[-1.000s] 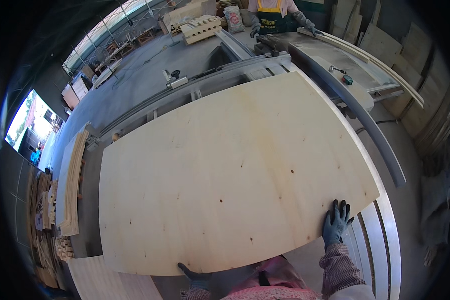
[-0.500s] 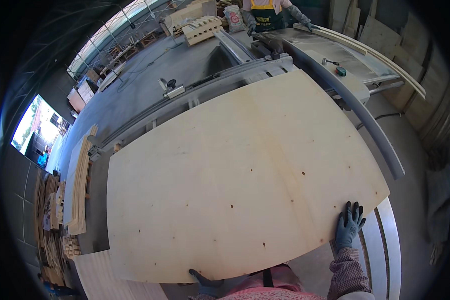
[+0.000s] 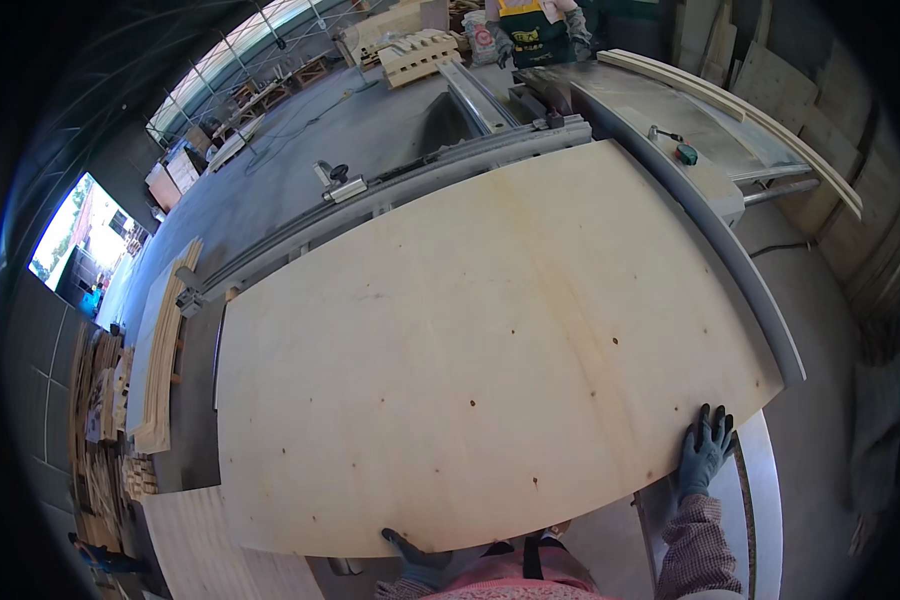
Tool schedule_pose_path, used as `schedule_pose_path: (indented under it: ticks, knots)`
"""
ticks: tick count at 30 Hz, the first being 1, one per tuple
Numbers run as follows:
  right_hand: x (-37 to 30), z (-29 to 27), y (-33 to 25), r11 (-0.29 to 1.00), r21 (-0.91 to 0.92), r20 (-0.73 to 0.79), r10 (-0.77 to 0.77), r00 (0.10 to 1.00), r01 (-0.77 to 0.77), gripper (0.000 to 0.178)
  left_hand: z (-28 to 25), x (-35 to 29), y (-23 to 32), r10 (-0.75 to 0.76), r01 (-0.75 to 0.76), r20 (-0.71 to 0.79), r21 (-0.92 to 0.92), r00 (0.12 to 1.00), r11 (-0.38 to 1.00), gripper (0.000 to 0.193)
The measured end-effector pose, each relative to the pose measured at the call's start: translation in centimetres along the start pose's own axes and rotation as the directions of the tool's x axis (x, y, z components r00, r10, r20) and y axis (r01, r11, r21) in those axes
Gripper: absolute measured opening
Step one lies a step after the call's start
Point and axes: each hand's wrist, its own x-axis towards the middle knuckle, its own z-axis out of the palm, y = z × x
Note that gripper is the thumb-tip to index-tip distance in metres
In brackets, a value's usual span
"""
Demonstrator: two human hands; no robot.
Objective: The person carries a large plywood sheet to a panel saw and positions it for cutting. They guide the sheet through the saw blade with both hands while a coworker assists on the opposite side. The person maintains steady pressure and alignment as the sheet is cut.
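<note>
grey-gloved right hand (image 3: 705, 456) lying spread on large pale plywood sheet (image 3: 460, 360); grey-gloved left hand (image 3: 417, 562) touching near edge, grip unclear.

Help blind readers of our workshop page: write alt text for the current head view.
A large pale wooden sheet, with a gloved right hand spread near its near right corner and left hand at its near edge. A grey rail runs along the sheet's right side; beyond, a person in a dark apron stands.

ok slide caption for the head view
Gloved left hand and right hand at the near edge of a plywood sheet
</note>
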Motion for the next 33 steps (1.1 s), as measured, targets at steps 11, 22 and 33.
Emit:
schedule_pose_path:
  ticks: [11,22,33]
  knots:
    - [0.1,0.3,-0.2,1.000,0.019,-0.022,-0.009,1.000,0.009,0.053,-1.2,0.8,0.2,-0.060,0.055,-0.120,-0.045,0.991,0.997,0.091]
    - [-0.8,0.4,0.7,0.973,0.215,-0.159,0.126,0.979,-0.090,0.064,-5.2,0.6,6.1,0.126,-0.129,-0.047,-0.069,0.991,0.989,0.084]
    - [6.0,-1.0,10.0,0.833,0.214,-0.209,0.549,0.809,-0.510,0.056,-13.0,2.0,8.1,0.104,-0.104,0.008,0.110,0.995,0.988,0.079]
